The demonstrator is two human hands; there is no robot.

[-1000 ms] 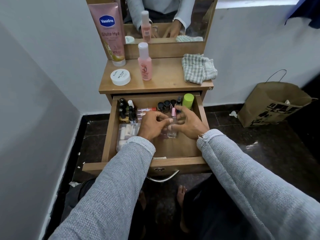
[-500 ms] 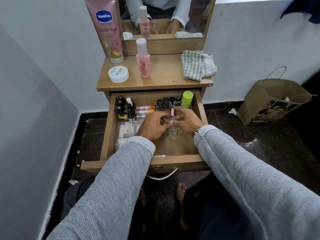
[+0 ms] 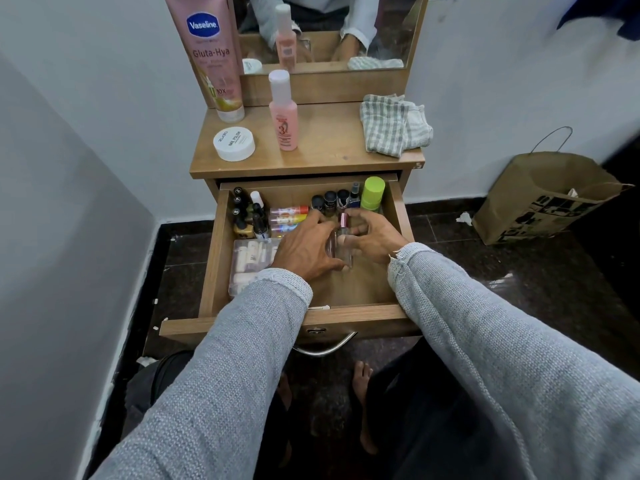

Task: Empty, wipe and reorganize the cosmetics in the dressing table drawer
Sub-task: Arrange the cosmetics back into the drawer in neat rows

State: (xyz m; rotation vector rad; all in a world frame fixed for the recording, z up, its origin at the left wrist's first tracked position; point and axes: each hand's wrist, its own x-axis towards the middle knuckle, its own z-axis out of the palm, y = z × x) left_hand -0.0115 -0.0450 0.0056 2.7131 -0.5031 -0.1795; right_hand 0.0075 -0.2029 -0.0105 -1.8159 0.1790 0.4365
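**Both hands on a clear bottle in the open drawer**

We see a small clear glass bottle [image 3: 341, 245] with a pink metallic cap standing upright on the wooden floor of the pulled-out drawer [image 3: 401, 216], roughly at its middle. The left hand [image 3: 306, 247] curls in from the left, its fingers bent around the bottle's side; the right hand [image 3: 372, 239] comes from the other side with its thumb across the glass and its fingers arched above the cap. Both hands have hold of the bottle, though we cannot tell how firmly.

Just behind the hands, along the drawer's back wall, stands a row of dark-capped little jars [image 3: 329, 200], a slim blue spray bottle [image 3: 355, 197] and a lime-green capped container [image 3: 372, 195]. In the back left corner we see a cluster of dark dropper bottles [image 3: 247, 216], with several tubes [image 3: 287, 218] lying on their sides next to them. A clear plastic box [image 3: 249, 263] of small white items fills the left side.

On the dressing table top [image 3: 329, 154] above stand a pink Vaseline tube [image 3: 213, 57], a white nail polish jar [image 3: 233, 143] and a pink spray bottle [image 3: 284, 114], with a checked cloth [image 3: 391, 128] bunched at the right. A brown paper bag [image 3: 543, 199] sits on the dark floor to the right.
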